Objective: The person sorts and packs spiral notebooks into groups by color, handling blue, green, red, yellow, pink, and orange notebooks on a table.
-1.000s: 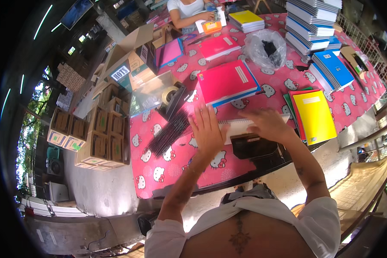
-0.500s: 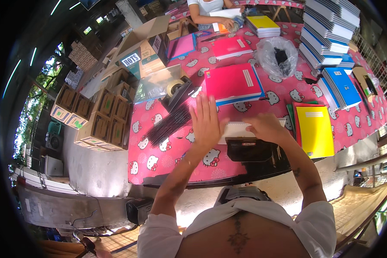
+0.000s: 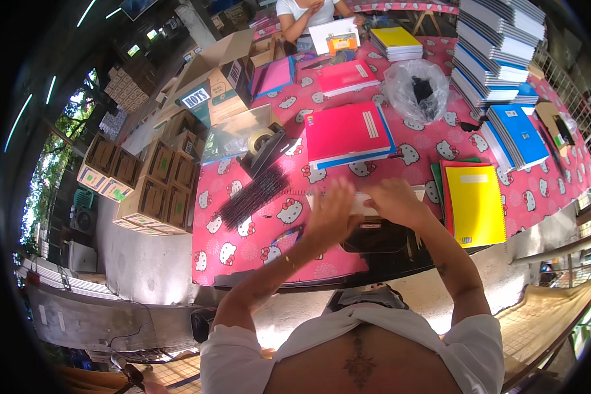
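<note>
My left hand [image 3: 335, 211] is over the left end of a narrow white paper block [image 3: 416, 192], its fingers stretched out and somewhat blurred. Bent fingers close my right hand [image 3: 398, 202] at the block's middle; what they pinch is hidden. A thin dark coil [image 3: 298, 192] sticks out beyond the block's left end. Right below the hands sits a black boxy device [image 3: 374, 238] at the table's near edge. To the left lies a bundle of black spiral coils [image 3: 253, 197]. Beyond my hands, a pink notebook [image 3: 348, 131] rests on a blue one.
Yellow, red and green notebooks [image 3: 476, 203] lie at the right. Behind them stand blue notebooks [image 3: 517, 134] and a tall notebook stack [image 3: 496, 59]. A tape dispenser [image 3: 264, 148] and a cardboard box [image 3: 226, 82] are at left. Across the table, a person [image 3: 305, 16] holds a white sheet.
My left hand has come down and nearer to my right hand, from lying flat at the block's left. The person across has lifted the white sheet upright.
</note>
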A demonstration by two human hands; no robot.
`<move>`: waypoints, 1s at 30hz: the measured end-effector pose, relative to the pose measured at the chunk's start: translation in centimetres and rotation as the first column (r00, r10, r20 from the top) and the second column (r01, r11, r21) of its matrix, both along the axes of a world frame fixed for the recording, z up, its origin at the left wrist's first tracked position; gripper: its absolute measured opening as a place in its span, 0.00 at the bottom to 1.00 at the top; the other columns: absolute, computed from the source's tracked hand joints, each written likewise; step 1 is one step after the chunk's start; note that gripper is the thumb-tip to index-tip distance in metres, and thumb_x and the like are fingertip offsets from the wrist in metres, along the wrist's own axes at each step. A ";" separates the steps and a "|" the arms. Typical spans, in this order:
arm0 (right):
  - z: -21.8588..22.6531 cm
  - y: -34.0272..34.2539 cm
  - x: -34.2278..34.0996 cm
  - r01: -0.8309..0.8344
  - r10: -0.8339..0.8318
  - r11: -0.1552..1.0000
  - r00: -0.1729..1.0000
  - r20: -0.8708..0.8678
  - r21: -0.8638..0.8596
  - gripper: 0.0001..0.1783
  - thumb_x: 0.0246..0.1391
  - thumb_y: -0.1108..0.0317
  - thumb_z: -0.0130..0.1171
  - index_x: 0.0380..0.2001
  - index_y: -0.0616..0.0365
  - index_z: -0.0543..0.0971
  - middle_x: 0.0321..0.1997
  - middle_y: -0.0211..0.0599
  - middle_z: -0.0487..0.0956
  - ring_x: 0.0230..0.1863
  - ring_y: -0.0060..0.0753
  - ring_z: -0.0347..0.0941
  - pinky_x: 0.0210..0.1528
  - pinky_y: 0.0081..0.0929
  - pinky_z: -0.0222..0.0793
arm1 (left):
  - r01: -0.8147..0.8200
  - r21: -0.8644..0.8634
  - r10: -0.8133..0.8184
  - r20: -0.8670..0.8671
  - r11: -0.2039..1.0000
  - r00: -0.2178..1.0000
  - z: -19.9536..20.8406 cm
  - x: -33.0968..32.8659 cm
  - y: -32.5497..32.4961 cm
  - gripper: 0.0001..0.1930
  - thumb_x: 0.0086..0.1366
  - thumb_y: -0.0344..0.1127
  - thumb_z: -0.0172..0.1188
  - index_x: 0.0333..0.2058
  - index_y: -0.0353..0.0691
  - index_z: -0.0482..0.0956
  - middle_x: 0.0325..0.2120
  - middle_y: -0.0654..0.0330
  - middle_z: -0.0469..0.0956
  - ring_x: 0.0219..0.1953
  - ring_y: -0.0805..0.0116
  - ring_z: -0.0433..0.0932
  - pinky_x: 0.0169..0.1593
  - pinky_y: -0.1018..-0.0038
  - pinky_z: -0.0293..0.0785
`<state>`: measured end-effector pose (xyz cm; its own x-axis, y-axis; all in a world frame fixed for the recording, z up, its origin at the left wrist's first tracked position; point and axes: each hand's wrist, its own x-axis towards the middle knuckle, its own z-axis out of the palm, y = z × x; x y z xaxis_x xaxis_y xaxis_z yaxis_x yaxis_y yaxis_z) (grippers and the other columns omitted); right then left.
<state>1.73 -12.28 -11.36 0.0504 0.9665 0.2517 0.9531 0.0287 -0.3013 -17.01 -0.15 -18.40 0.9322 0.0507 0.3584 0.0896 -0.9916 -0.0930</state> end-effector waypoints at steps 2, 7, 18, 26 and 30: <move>0.1 0.0 0.0 0.027 -0.029 0.998 0.999 -0.025 -0.059 0.17 0.53 0.61 0.65 0.45 0.53 0.80 0.30 0.43 0.83 0.35 0.50 0.81 0.38 0.49 0.74 | -0.315 0.097 0.285 0.240 0.944 0.928 4.6 4.6 3.5 0.45 0.64 0.62 0.56 0.67 0.30 0.60 0.69 0.43 0.58 0.73 0.48 0.53 0.69 0.39 0.48; 1.2 -1.3 -0.3 0.108 -0.108 0.994 0.994 0.015 0.028 0.37 0.50 0.59 0.68 0.65 0.44 0.69 0.39 0.45 0.83 0.44 0.50 0.80 0.47 0.45 0.74 | 0.068 -0.070 -0.058 0.140 0.995 0.989 -3.5 -2.3 -4.5 0.35 0.70 0.51 0.52 0.65 0.26 0.61 0.67 0.38 0.59 0.71 0.42 0.56 0.70 0.41 0.46; -7.3 -6.4 4.8 0.013 0.077 0.996 0.293 -0.953 0.084 0.22 0.55 0.70 0.68 0.55 0.59 0.80 0.48 0.31 0.81 0.48 0.22 0.74 0.53 0.23 0.70 | 0.003 -0.201 0.013 0.079 0.980 0.997 5.3 2.7 1.3 0.11 0.60 0.38 0.67 0.40 0.44 0.79 0.41 0.65 0.81 0.44 0.68 0.80 0.71 0.46 0.48; -7.9 -6.3 4.6 0.063 -0.065 0.997 0.315 -0.947 -0.048 0.20 0.59 0.68 0.65 0.54 0.62 0.80 0.41 0.28 0.83 0.42 0.15 0.73 0.47 0.20 0.71 | -0.090 -0.162 0.102 0.067 0.983 0.993 -1.4 2.0 -3.7 0.46 0.62 0.58 0.60 0.65 0.24 0.57 0.66 0.30 0.54 0.69 0.28 0.52 0.68 0.34 0.47; -7.9 -6.1 5.0 0.073 -0.025 0.997 0.337 -0.941 -0.001 0.20 0.59 0.66 0.65 0.53 0.63 0.80 0.38 0.29 0.83 0.40 0.15 0.72 0.45 0.20 0.71 | -0.232 -0.132 0.231 -0.022 0.964 0.973 2.2 4.8 -1.0 0.46 0.63 0.58 0.58 0.65 0.23 0.55 0.65 0.31 0.56 0.69 0.29 0.52 0.67 0.35 0.48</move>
